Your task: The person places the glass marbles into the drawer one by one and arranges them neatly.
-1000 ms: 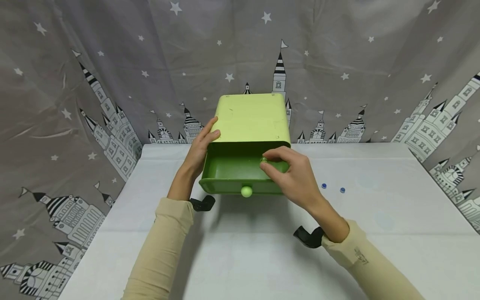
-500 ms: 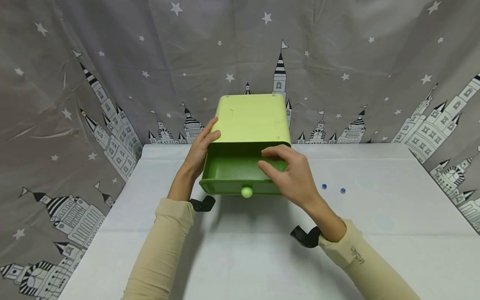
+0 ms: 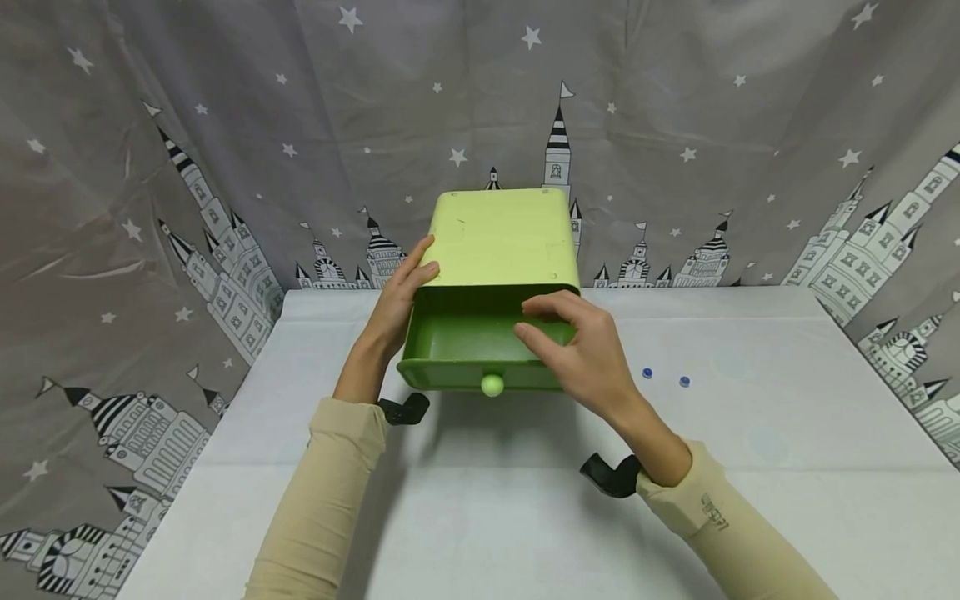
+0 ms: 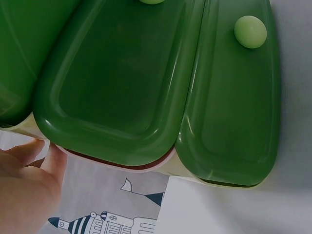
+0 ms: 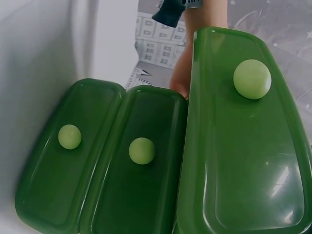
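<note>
A small cabinet (image 3: 504, 237) with a pale yellow-green top and green drawers stands on the table. Its top drawer (image 3: 442, 374) is pulled out and has a round light green knob (image 3: 492, 385). My left hand (image 3: 390, 308) rests against the cabinet's left side, fingers extended along it near the top edge. Over the right part of the drawer is my right hand (image 3: 592, 350), thumb and fingers parted with nothing visible between them. It hides that corner of the drawer. The right wrist view shows two lower drawers (image 5: 151, 112), both pushed in.
Two small blue pieces (image 3: 647, 373) lie on the white tablecloth (image 3: 750, 517) to the right of the cabinet. Close behind the cabinet hangs a grey curtain (image 3: 480, 108) printed with castles and stars.
My right hand's thumb and fingers have spread apart, letting go of a small green piece that they pinched over the drawer; it is out of sight now. The left hand stays put.
</note>
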The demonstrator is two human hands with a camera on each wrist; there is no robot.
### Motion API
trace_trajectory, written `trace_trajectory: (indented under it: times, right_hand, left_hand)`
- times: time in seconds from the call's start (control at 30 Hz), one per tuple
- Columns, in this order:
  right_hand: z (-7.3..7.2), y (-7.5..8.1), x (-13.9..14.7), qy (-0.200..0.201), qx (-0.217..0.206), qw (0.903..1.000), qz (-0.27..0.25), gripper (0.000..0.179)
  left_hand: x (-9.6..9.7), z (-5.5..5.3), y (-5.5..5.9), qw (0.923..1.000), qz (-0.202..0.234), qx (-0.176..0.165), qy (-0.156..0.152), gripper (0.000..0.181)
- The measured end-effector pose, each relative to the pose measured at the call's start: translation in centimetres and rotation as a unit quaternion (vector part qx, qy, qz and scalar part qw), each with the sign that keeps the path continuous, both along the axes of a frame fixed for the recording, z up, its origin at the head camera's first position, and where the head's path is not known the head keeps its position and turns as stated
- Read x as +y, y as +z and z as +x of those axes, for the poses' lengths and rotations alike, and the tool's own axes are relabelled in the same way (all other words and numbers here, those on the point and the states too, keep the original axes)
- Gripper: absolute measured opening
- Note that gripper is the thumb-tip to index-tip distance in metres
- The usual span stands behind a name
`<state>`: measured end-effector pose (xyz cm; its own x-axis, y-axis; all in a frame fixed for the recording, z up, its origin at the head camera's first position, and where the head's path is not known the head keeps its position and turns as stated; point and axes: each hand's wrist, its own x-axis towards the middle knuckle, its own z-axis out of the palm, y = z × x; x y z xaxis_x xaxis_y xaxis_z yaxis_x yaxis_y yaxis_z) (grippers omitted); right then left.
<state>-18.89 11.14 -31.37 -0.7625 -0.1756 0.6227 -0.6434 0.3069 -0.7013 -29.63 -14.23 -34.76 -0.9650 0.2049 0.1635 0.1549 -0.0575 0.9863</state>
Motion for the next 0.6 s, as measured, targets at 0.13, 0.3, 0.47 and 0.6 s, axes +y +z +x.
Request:
trace_trajectory:
  times: [0.13, 0.3, 0.47, 0.6]
  right_hand:
    - [0.0, 0.0, 0.2, -0.002, 0.003, 1.0, 0.001, 0.02]
    - [0.1, -0.1, 0.6, -0.008, -0.001, 1.0, 0.002, 0.02]
    - [0.3, -0.1, 1.1, -0.018, -0.004, 0.9998, 0.002, 0.02]
    - [0.5, -0.1, 1.6, -0.03, -0.002, 0.9995, 0.003, 0.02]
  left_hand:
    - [0.0, 0.0, 0.1, 1.0, -0.001, 0.001, 0.001, 0.062]
    - [0.1, 0.1, 0.2, 1.0, 0.002, 0.003, -0.003, 0.063]
    - [0.1, 0.2, 0.2, 1.0, 0.004, 0.002, -0.003, 0.062]
    - [0.0, 0.1, 0.1, 1.0, -0.002, 0.002, 0.002, 0.062]
